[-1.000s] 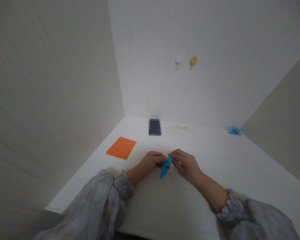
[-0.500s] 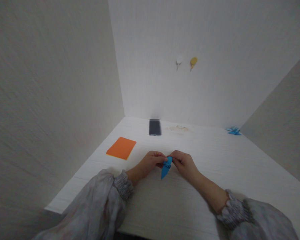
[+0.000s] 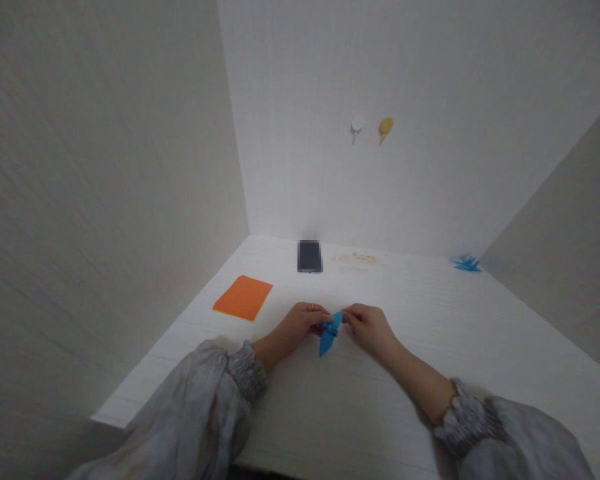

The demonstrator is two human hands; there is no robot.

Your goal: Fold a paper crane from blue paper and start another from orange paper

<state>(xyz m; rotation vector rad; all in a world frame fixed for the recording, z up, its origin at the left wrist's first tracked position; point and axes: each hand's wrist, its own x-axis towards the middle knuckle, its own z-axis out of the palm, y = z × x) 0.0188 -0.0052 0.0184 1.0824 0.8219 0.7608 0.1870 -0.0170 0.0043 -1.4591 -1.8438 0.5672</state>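
A small folded piece of blue paper (image 3: 329, 335) sits between my two hands over the white table (image 3: 370, 413). My left hand (image 3: 300, 325) pinches its upper left side, fingers curled, a ring showing on one finger. On the right, my right hand (image 3: 370, 327) pinches the top of the same blue piece with closed fingers. The pointed lower end of the paper hangs toward me, just above the table. Both wrists rest near the tabletop.
A stack of orange paper (image 3: 243, 297) lies to the left. A dark phone (image 3: 309, 256) lies near the back wall. Several folded blue paper figures (image 3: 466, 263) sit at the far right corner. Two hooks (image 3: 371, 127) hang on the wall.
My right hand's fingers have closed in tighter on the blue paper's top, and the paper's point has swung slightly left. The view shifted a little.
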